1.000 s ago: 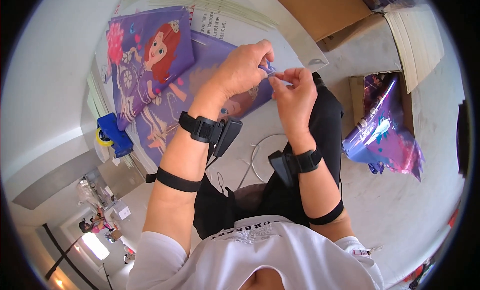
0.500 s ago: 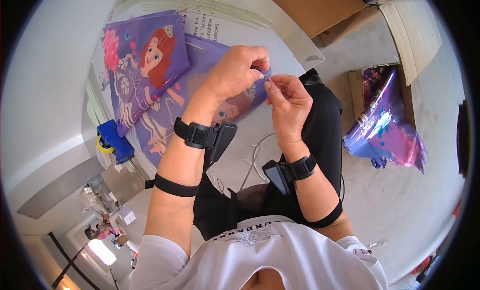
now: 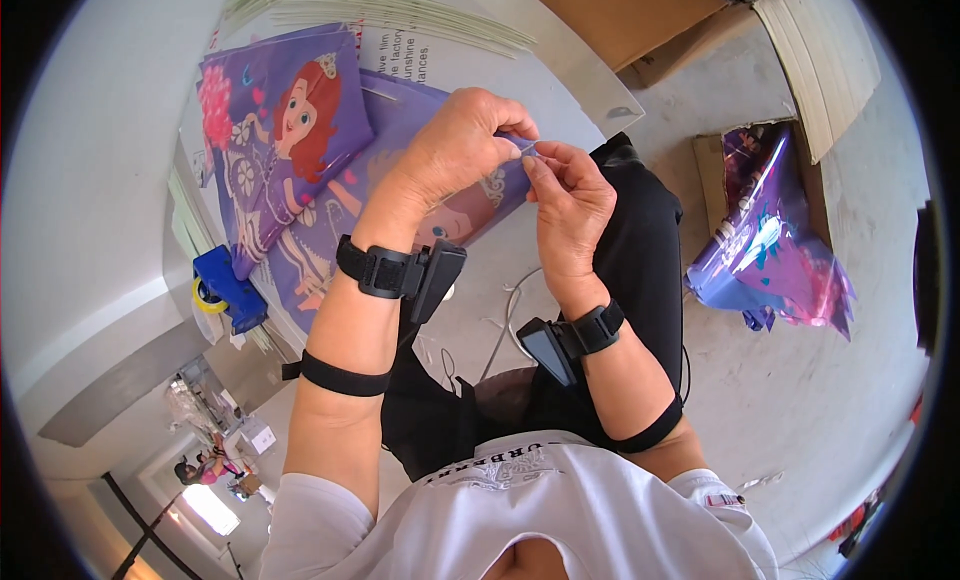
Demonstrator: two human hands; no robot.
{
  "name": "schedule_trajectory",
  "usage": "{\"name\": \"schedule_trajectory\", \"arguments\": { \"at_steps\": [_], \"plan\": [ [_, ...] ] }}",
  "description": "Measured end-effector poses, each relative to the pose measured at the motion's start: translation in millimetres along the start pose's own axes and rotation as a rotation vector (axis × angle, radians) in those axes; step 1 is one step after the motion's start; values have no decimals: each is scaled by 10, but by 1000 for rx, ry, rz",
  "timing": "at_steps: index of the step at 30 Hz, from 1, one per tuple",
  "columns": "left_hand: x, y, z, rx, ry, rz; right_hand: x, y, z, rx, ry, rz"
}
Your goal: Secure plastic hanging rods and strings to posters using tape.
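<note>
Over the far right corner of a purple kite-like plastic sheet (image 3: 478,208) printed with a cartoon princess, my two hands almost meet. My left hand (image 3: 450,145) is closed in a pinch at that corner, thumb against forefinger. From the right, my right hand (image 3: 572,195) pinches with thumb and forefinger just beside it. A thin whitish strand (image 3: 529,148) shows between the fingertips; whether it is thread or a slim rod cannot be made out. Farther left, a similar folded purple sheet (image 3: 300,120) lies partly over the one under my hands.
Thin pale rods (image 3: 410,18) lie along the table's far side. A blue tape dispenser (image 3: 230,285) with yellow tape sits at the left edge. Cardboard boxes (image 3: 630,20) stand far right; shiny purple sheets (image 3: 770,250) spill from a smaller one on the floor.
My right hand has come slightly up and left, its fingertips now closer to my left hand's. The thin strand between them shows more plainly. The sheets lie about as before.
</note>
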State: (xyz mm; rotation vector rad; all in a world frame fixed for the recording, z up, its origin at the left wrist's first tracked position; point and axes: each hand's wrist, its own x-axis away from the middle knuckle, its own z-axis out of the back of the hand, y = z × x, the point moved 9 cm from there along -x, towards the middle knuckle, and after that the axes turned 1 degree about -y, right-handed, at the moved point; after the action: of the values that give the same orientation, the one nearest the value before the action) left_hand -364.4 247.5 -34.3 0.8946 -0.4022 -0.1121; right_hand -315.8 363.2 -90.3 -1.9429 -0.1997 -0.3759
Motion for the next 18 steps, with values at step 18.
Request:
{"name": "schedule_trajectory", "arguments": {
  "at_steps": [18],
  "plan": [
    [-89,119,-7,-123,-123,-34,-80,-68,-59,290,-118,43]
  ]
}}
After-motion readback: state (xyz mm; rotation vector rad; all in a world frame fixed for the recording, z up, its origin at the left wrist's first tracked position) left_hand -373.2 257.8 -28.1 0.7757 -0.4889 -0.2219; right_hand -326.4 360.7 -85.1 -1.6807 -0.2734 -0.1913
